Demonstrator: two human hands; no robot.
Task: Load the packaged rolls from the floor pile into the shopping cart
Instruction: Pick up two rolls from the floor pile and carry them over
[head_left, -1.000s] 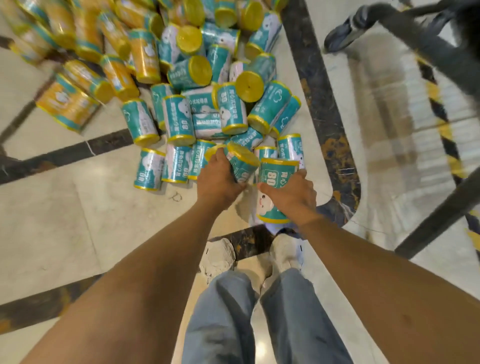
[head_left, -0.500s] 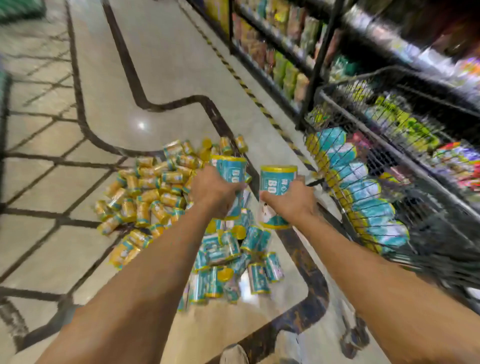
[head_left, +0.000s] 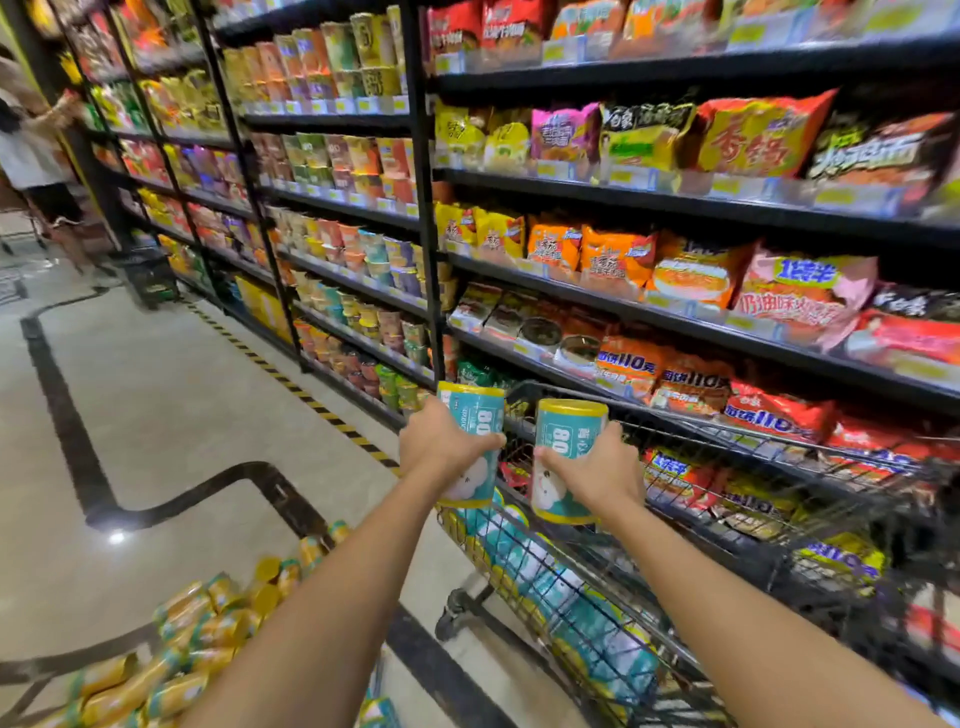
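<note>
Gripped upright, one teal packaged roll in left hand (head_left: 445, 441), one in right hand (head_left: 597, 474), both lifted off the floor pile (head_left: 208, 623) within the last second and now at the shopping cart (head_left: 571, 597) rim, release presumably next; teal rolls already inside.

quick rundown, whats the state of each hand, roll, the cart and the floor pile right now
left hand: gripping a teal yellow-rimmed packaged roll, upright
right hand: gripping a second teal roll, upright
black wire shopping cart: partly filled with teal rolls
floor pile of yellow rolls: not yet loaded
</note>
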